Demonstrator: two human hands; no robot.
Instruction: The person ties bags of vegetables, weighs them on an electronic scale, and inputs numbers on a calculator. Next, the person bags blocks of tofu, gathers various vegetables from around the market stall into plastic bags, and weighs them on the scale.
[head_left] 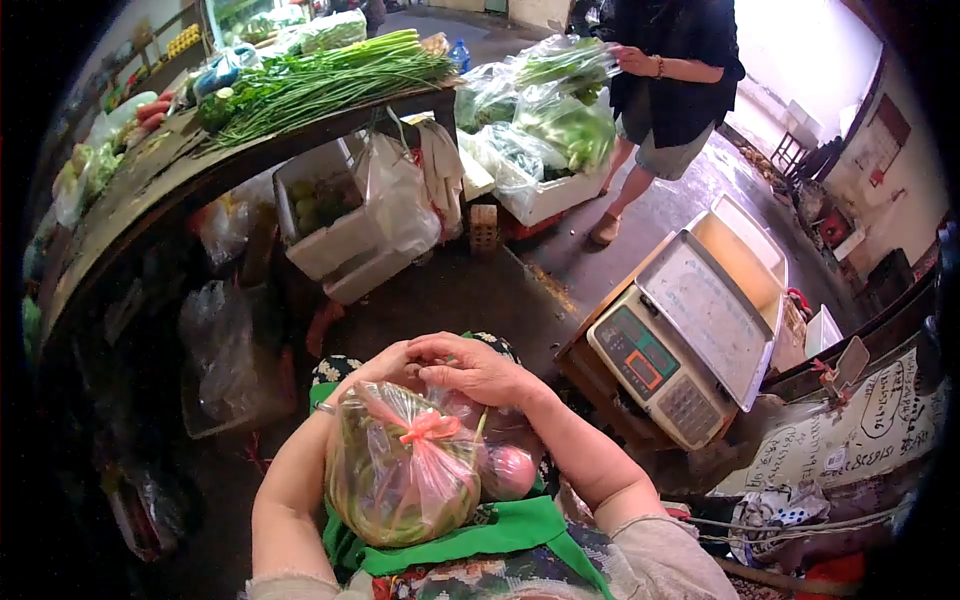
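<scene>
My left hand (385, 365) and my right hand (465, 365) rest together over my lap, the right one lying over the left. Its fingers are curled, and whether anything is between them is hidden. Most of the left hand's fingers are covered. Right below the hands, a clear plastic bag (380, 480) of long green vegetables sits on my lap, tied with a pink knot (428, 427). Beside it on the right is a round pinkish item (510, 470) in clear plastic. A green apron (480, 535) lies under the bags.
A scale (660, 370) with a metal tray (710, 310) stands at the right. Green stalks (330, 85) lie on a counter (110, 195) at upper left. A person (670, 90) stands beyond, one hand at bagged greens (565, 110). Foam boxes (340, 265) sit under the counter.
</scene>
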